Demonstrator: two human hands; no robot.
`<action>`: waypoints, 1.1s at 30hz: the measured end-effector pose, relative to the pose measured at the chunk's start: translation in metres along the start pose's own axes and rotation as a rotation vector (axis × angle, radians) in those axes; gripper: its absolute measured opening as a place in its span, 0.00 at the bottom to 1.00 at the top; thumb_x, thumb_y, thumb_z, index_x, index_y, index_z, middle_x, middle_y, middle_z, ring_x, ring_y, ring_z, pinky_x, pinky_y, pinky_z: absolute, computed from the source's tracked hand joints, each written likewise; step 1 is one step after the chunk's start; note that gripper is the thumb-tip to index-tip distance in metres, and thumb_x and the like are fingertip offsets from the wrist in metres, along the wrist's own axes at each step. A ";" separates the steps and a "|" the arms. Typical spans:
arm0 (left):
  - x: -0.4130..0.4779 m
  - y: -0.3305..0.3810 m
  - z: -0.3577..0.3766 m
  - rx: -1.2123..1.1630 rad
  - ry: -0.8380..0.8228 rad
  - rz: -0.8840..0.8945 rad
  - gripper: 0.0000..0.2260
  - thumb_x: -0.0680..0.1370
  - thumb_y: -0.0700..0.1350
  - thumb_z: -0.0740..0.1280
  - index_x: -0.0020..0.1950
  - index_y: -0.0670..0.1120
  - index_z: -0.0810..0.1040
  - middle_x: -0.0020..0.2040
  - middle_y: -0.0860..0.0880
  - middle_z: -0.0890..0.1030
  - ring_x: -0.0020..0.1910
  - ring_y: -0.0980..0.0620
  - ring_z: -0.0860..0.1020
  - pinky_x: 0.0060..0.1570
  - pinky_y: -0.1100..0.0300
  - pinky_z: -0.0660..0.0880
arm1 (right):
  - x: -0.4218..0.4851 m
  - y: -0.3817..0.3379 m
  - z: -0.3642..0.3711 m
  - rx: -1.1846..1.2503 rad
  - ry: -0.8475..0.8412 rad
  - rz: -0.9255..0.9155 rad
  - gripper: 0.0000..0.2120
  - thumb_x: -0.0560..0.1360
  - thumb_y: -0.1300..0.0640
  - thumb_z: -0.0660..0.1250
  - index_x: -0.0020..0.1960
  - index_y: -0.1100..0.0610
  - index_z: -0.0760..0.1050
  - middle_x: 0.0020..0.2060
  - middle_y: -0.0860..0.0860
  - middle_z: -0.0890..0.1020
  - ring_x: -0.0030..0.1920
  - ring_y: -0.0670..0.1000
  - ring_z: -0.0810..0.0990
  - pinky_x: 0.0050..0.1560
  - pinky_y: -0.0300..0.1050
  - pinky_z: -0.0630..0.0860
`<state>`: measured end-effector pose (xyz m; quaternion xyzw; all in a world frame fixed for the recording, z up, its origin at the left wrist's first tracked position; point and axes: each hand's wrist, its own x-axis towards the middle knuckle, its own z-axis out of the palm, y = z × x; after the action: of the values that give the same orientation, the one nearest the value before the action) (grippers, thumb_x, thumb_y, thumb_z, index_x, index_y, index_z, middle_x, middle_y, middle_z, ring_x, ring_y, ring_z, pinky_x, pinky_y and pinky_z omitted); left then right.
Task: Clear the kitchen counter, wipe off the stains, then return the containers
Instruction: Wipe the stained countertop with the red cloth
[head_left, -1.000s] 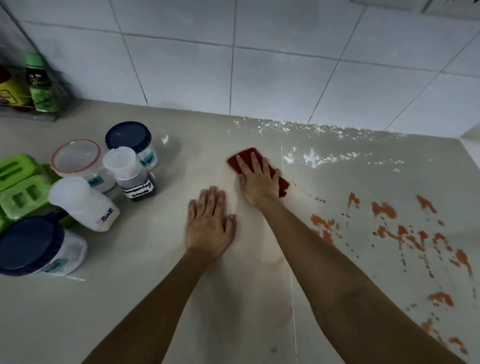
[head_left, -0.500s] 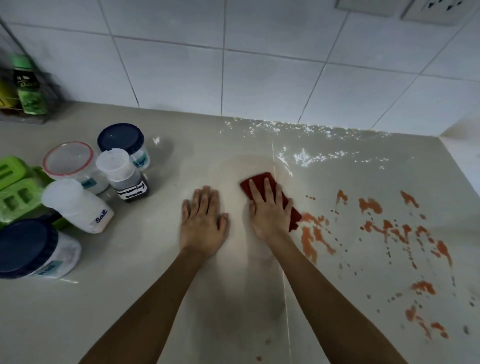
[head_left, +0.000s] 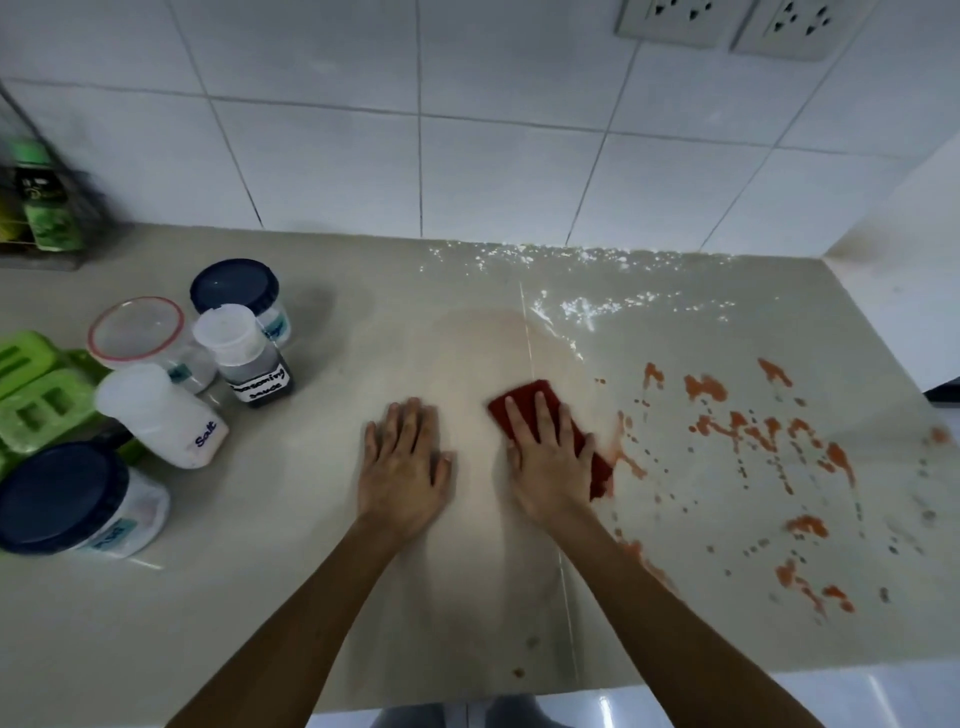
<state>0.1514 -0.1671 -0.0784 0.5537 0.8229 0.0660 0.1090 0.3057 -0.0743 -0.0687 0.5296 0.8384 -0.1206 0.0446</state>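
Note:
My right hand (head_left: 550, 460) presses flat on a red cloth (head_left: 530, 397) in the middle of the beige counter (head_left: 260, 597). My left hand (head_left: 402, 462) lies palm down beside it, fingers spread, holding nothing. Orange stains (head_left: 748, 431) spatter the counter to the right of the cloth. White powder (head_left: 582, 306) is scattered near the back wall. At the left stand the containers: a white salt bottle (head_left: 166, 421), a dark seasoning sauce bottle (head_left: 244, 353), a red-rimmed tub (head_left: 140, 335) and two blue-lidded jars (head_left: 236, 291) (head_left: 67, 499).
Green plastic holders (head_left: 31, 395) sit at the far left edge. A wire rack with a green bottle (head_left: 41, 208) stands in the back left corner. Wall sockets (head_left: 670, 18) are above the counter. The counter's front edge (head_left: 519, 696) runs along the bottom.
My right hand has drawn the red cloth back toward me and to the right, up to the orange stains. A faint smear is left where it wiped. My left hand has stayed put.

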 end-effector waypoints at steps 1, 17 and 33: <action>-0.001 -0.001 0.003 0.013 0.004 0.004 0.36 0.72 0.61 0.34 0.77 0.47 0.45 0.78 0.46 0.45 0.76 0.47 0.42 0.73 0.48 0.38 | 0.000 -0.005 0.001 0.004 -0.004 -0.022 0.25 0.81 0.45 0.44 0.75 0.38 0.41 0.77 0.49 0.44 0.76 0.57 0.42 0.72 0.67 0.46; -0.004 -0.004 0.008 0.001 0.065 0.018 0.33 0.74 0.59 0.37 0.77 0.47 0.47 0.78 0.46 0.48 0.77 0.46 0.45 0.73 0.48 0.40 | -0.054 0.022 0.005 -0.071 -0.024 0.023 0.25 0.81 0.43 0.41 0.75 0.40 0.36 0.77 0.50 0.43 0.76 0.57 0.42 0.72 0.65 0.45; -0.062 0.003 0.018 -0.020 0.077 0.068 0.30 0.77 0.57 0.47 0.75 0.44 0.59 0.76 0.43 0.59 0.75 0.42 0.55 0.73 0.47 0.42 | -0.072 0.032 0.010 -0.063 0.014 0.050 0.25 0.78 0.42 0.34 0.74 0.39 0.34 0.77 0.50 0.45 0.77 0.57 0.44 0.72 0.65 0.46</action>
<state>0.1814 -0.2233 -0.0886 0.5773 0.8065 0.0994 0.0804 0.3650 -0.1275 -0.0690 0.5497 0.8285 -0.0894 0.0585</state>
